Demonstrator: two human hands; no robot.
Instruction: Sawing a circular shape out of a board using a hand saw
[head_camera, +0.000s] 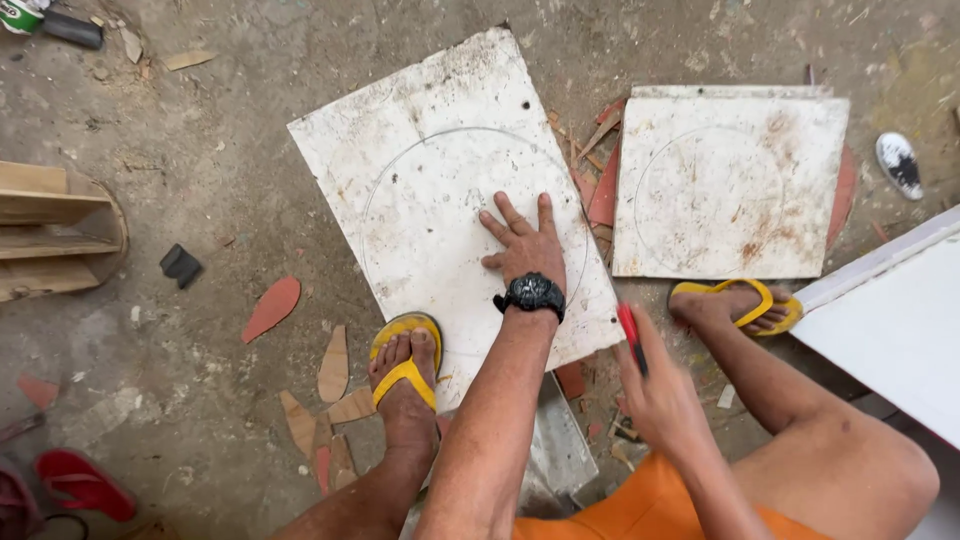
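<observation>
Left hand (524, 247) flat, grip wide on dusty white board (440, 160), right hand (655, 385) gripping red tool (630, 335).

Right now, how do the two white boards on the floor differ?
The near board lies turned at an angle, with the left hand pressed flat on it and a sandalled foot on its edge. The far board lies squarer, untouched, and looks smaller. Both are dirty white with a circle drawn on them.

Red sandal (85, 483), black block (180, 265), wooden frame (55, 230).
</observation>
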